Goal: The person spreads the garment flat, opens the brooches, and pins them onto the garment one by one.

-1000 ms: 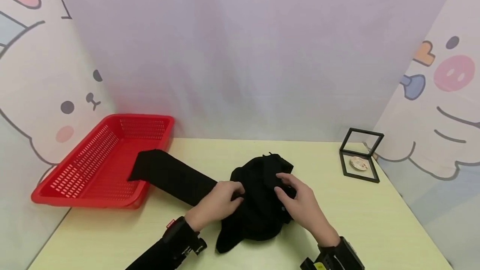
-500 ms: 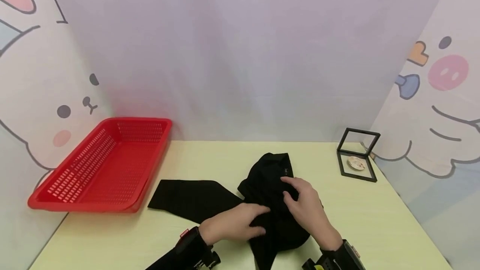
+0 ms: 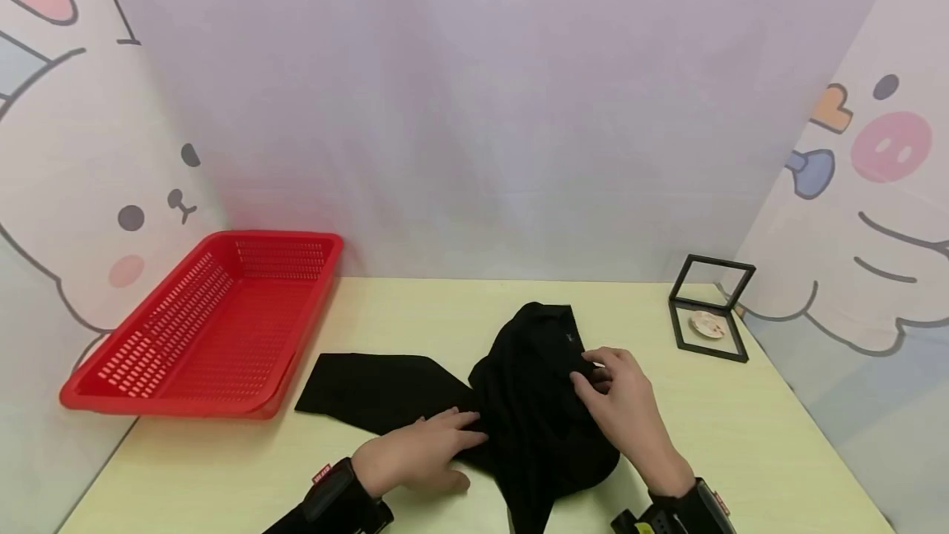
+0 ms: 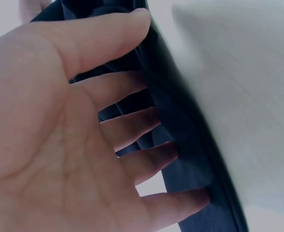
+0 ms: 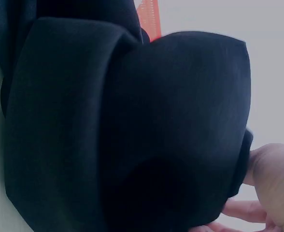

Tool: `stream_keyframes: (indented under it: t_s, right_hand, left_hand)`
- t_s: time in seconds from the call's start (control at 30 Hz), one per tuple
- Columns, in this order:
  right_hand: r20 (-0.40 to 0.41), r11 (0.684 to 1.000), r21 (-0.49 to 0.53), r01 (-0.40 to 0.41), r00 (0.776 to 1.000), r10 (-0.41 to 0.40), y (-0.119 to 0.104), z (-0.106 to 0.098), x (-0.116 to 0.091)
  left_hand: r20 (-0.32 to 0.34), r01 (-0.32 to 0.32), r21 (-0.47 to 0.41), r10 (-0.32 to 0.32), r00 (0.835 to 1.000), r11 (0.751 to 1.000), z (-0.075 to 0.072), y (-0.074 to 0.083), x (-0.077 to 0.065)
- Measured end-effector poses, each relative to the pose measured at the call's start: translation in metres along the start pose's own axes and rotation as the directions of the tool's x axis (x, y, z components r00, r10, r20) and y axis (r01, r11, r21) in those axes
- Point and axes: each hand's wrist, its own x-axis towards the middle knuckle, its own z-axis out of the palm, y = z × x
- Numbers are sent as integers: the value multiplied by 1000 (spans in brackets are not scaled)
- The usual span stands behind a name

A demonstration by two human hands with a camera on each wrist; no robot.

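A black garment (image 3: 544, 390) lies bunched on the table, one long flat piece (image 3: 381, 390) stretching left and another hanging toward the front edge. Its exact kind is unclear. My left hand (image 3: 415, 456) rests its spread fingertips on the flat piece; in the left wrist view its fingers (image 4: 147, 162) touch the cloth near an edge, the thumb apart. At the bunch's right side, my right hand (image 3: 623, 398) touches the cloth with thumb and loosely bent fingers, a gap between them. In the right wrist view, folded cloth (image 5: 176, 111) hides most of those fingertips.
A red perforated basket (image 3: 296, 369) stands at the table's left. At the back right, a hinged black frame (image 3: 676, 328) stands beside a small pale patterned round object (image 3: 707, 324). A pale curtain (image 3: 474, 105) backs the table (image 3: 415, 311), with printed side panels.
The flat piece has come off the basket's rim onto the table, and the bunch has turned. My left hand moved right, then back left onto the flat piece; my right hand shifted slightly right.
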Motion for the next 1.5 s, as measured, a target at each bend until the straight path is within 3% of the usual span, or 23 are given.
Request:
stream_keyframes:
  t_s: [0.1, 0.3, 0.57, 0.77, 0.93, 1.07, 1.3, 1.37, 1.5]
  right_hand:
    - [71, 997, -13, -72, 995, 73, 1, 3, 1]
    - [173, 990, -43, -135, 975, 140, 9, 22, 5]
    - [138, 1000, -11, -11, 990, 12, 6, 29, 10]
    - [3, 993, -17, 115, 993, -115, 0, 22, 7]
    - [-129, 968, -5, 252, 960, -250, -3, 13, 6]
    - [-188, 940, -1, 341, 923, -335, -4, 7, 7]
    - [-231, 845, 21, 534, 825, -516, -7, -1, 9]
    - [-223, 832, 15, 554, 813, -538, -8, -3, 9]
    - [-154, 840, -18, 542, 829, -538, -6, -2, 8]
  left_hand:
    - [-33, -5, -52, 3, 999, 999, 0, -1, 0]
    - [-178, -36, -170, 5, 984, 985, -9, -8, 0]
    - [-263, -84, -190, 32, 964, 978, -22, -18, -5]
    - [-336, -91, -166, 30, 941, 982, -32, -21, -7]
    - [-368, -95, -161, 29, 929, 982, -39, -21, -5]
    - [-393, -100, -162, 29, 919, 982, -45, -20, -2]
    - [-452, -115, -162, 30, 892, 980, -59, -20, 2]
    - [-477, -125, -150, 39, 878, 981, -62, -20, 4]
    - [-492, -147, -130, 65, 868, 981, -63, -21, 10]
